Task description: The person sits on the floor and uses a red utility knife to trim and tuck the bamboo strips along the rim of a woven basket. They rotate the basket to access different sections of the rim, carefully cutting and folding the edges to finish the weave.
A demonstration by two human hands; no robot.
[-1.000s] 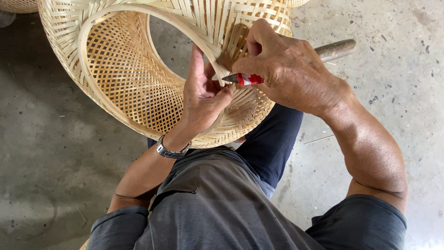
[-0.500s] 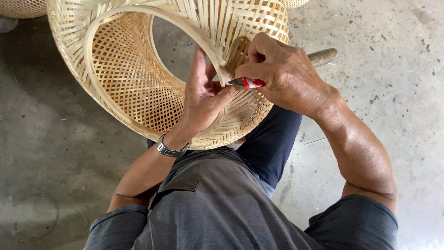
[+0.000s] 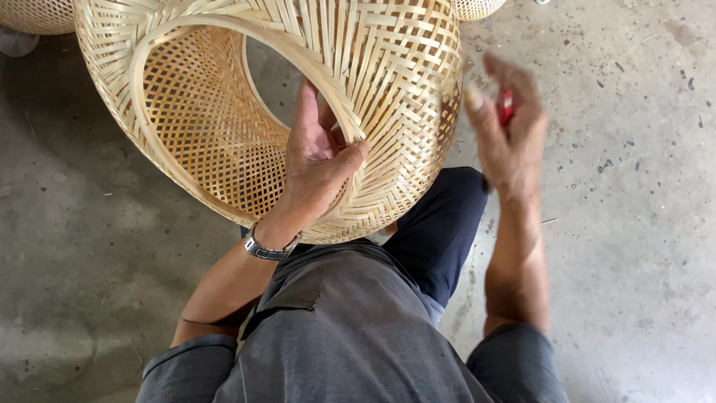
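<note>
Left hand (image 3: 317, 160) grip: fingers inside woven bamboo basket (image 3: 298, 97), thumb over rim band, pinching rim. Basket rests against lap, at 12 o'clock from knees, opening facing left hand. Right hand (image 3: 503, 130), blurred, apart from basket at its 3 o'clock, closed round small red-handled tool (image 3: 506, 107). Wristwatch (image 3: 268, 248) on left wrist. Second woven basket (image 3: 33, 15) at 10 o'clock, third (image 3: 477, 7) at 1 o'clock, on concrete floor (image 3: 634, 224).
</note>
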